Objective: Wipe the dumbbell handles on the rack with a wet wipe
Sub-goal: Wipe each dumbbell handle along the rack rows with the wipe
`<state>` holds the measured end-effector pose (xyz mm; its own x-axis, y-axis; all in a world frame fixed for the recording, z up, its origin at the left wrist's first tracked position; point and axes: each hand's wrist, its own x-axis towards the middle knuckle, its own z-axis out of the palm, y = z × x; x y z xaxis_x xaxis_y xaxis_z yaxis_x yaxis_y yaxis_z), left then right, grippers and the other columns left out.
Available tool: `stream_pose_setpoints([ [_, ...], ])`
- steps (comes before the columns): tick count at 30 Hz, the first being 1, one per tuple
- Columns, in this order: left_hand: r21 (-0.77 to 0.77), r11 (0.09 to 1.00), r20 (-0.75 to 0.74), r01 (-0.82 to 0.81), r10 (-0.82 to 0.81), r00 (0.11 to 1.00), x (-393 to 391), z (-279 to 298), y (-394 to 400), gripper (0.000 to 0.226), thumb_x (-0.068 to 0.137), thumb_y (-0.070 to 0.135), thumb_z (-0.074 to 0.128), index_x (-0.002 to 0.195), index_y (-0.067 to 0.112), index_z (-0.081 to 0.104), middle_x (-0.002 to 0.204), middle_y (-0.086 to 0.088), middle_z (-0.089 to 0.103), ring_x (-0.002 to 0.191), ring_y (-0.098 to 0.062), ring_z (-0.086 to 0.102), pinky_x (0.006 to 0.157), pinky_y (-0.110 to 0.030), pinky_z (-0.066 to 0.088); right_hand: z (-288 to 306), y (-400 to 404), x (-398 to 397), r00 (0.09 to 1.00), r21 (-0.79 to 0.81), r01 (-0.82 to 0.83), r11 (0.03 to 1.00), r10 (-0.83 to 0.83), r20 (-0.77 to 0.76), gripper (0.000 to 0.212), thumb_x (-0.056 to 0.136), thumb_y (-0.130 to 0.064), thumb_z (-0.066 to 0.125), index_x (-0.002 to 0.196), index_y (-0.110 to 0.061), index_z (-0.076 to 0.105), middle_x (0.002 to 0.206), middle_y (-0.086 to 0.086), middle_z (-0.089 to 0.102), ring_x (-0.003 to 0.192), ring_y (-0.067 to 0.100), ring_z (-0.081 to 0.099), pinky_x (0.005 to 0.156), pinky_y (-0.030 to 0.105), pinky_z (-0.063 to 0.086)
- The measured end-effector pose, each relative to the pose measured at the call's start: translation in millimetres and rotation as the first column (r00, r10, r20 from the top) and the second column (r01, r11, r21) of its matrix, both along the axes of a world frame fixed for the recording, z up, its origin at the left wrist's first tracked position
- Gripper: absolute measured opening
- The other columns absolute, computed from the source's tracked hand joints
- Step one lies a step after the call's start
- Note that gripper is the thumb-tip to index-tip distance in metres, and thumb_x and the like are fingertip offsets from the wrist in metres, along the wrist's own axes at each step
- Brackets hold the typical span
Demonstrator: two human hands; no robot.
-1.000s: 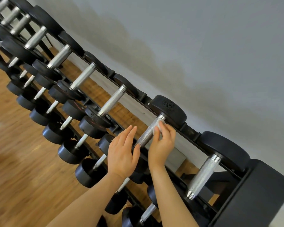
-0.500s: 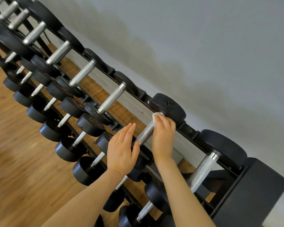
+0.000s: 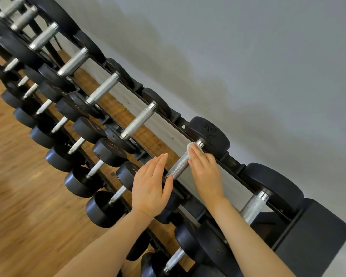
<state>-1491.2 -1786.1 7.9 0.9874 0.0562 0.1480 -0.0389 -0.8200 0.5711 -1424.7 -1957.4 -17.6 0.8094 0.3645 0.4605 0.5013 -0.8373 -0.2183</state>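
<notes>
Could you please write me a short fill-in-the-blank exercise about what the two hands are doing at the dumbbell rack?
1. The right hand presses a white ____ onto the knurled handle.
2. The left hand is ____, its fingers straight, holding nothing.
3. The wipe sits at the handle's ____ end, near the wall.
4. The floor is made of ____.

Missing words: wipe; open; far; wood

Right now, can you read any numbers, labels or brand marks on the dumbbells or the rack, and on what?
Nothing reads clearly enough to quote.
Pale digits on a middle-row dumbbell head: probably a weight number, too blurred.
Raised marking on the far head of the dumbbell being wiped: illegible.
Reddish marks on the neighbouring head: too small.
Wet wipe and rack: none seen.
</notes>
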Motion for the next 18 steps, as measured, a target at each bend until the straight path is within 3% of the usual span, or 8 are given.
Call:
stream_pose_setpoints([
  [6,-0.002,1.0,0.012,0.002,-0.002,1.0,1,0,1,0.058,0.095,0.042,0.038,0.147,0.017,0.044,0.139,-0.003,0.058,0.131,-0.024,0.05,0.107,-0.046,0.041,6,-10,9,1.0,0.007,-0.016,1.0,0.016,-0.019,0.057,0.088,-0.009,0.07,0.14,-0.002,0.048,0.143,0.01,0.05,0.116,0.019,0.057,0.097,0.029,0.048],
  [11,0.007,1.0,0.02,0.012,-0.013,1.0,1,0,1,0.057,0.095,0.042,0.04,0.146,0.017,0.045,0.138,-0.001,0.058,0.131,-0.022,0.05,0.108,-0.039,0.035,5,-17,7,0.981,0.037,-0.193,0.981,0.191,0.045,0.039,0.097,-0.019,0.057,0.132,-0.001,0.056,0.136,0.009,0.057,0.111,0.018,0.063,0.091,0.03,0.054],
  [15,0.016,1.0,0.01,0.008,-0.008,1.0,1,-2,2,0.058,0.095,0.042,0.04,0.147,0.018,0.044,0.138,-0.001,0.058,0.132,-0.022,0.049,0.109,-0.037,0.033,8,-18,16,0.993,0.065,-0.117,0.991,0.116,0.007,0.041,0.099,-0.025,0.047,0.13,-0.001,0.058,0.132,0.01,0.06,0.116,0.02,0.061,0.097,0.029,0.05],
  [18,0.019,1.0,0.01,0.016,-0.016,1.0,1,-1,1,0.057,0.095,0.043,0.04,0.147,0.019,0.044,0.139,-0.001,0.058,0.132,-0.021,0.049,0.109,-0.035,0.031,5,-15,18,0.962,-0.061,-0.271,0.961,0.272,0.005,0.036,0.099,-0.021,0.051,0.13,-0.003,0.059,0.131,0.009,0.061,0.098,0.019,0.069,0.079,0.032,0.059],
])
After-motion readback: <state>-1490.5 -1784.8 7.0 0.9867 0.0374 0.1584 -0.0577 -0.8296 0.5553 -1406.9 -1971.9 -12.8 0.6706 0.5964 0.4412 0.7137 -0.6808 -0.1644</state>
